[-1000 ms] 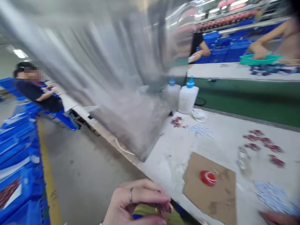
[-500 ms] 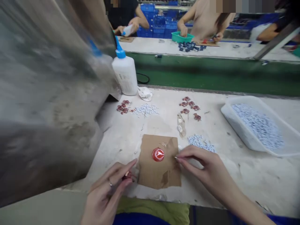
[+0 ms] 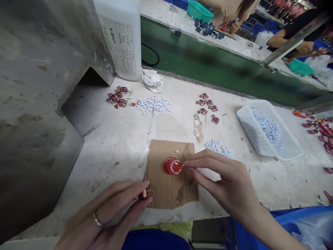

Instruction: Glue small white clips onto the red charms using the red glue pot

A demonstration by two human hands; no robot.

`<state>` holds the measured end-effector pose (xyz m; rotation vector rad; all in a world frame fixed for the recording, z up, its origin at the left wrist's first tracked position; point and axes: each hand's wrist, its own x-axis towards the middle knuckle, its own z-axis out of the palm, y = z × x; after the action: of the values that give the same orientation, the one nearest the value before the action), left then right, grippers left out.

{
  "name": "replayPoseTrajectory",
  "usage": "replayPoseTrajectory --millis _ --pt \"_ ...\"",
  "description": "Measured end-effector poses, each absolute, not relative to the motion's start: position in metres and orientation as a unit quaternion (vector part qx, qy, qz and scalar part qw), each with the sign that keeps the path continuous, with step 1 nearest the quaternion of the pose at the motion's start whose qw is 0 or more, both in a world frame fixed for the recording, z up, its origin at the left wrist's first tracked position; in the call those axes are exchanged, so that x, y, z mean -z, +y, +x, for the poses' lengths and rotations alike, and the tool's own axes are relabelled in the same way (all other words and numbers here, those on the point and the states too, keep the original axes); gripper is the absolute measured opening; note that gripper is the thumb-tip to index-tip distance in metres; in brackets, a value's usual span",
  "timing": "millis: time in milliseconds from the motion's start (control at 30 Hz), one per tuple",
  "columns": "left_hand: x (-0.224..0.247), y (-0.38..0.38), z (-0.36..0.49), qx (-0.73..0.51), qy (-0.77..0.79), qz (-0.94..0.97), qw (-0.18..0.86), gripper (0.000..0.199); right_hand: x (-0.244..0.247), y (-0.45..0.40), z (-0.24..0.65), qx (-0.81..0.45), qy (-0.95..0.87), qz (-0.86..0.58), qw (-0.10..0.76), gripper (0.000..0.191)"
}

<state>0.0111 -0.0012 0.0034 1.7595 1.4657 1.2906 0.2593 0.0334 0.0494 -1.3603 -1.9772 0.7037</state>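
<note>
A brown cardboard piece lies on the white table, with a small red round cap on it. My left hand, a ring on one finger, pinches a small dark red piece at the cardboard's left edge. From the right, my right hand reaches over the cardboard, thumb and fingers pinched on a tiny pale piece beside the red cap. Small white-blue pieces lie scattered just beyond my right hand. Dark red pieces sit behind them.
A metal housing fills the left side, with a large white bottle and a crumpled white tissue beside it. More white-blue pieces lie mid-table. A white tray stands right. People work across a green divider.
My right hand has moved left, bringing the pale piece from the cardboard's right edge to the red cap. The camera view has tilted and shifted, showing more at the right.
</note>
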Motion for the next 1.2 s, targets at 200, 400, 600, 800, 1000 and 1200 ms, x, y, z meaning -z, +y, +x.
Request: replayPoseTrajectory --millis 200,400,600,800,1000,1200 --pt "-0.008 0.009 0.014 -0.451 0.478 0.712 0.247 0.028 -0.049 0.035 0.257 -0.287 -0.744 -0.520 0.305 0.019" --pt "-0.008 0.007 0.017 -0.453 0.486 0.709 0.236 0.025 -0.047 0.038 0.258 -0.286 -0.747 -0.510 0.316 0.018" --pt "-0.010 0.012 0.016 -0.440 0.466 0.721 0.261 0.021 -0.047 0.039 0.257 -0.295 -0.756 -0.496 0.309 0.018" --pt "-0.010 0.015 0.018 -0.441 0.476 0.705 0.286 0.022 -0.048 0.038 0.260 -0.289 -0.749 -0.507 0.314 0.020" --pt "-0.015 0.014 0.024 -0.452 0.458 0.714 0.276 0.023 -0.050 0.032 0.260 -0.308 -0.714 -0.518 0.358 0.022" --pt "-0.023 0.014 0.035 -0.472 0.438 0.690 0.329 0.025 -0.062 0.022 0.236 -0.375 -0.677 -0.467 0.428 0.025"
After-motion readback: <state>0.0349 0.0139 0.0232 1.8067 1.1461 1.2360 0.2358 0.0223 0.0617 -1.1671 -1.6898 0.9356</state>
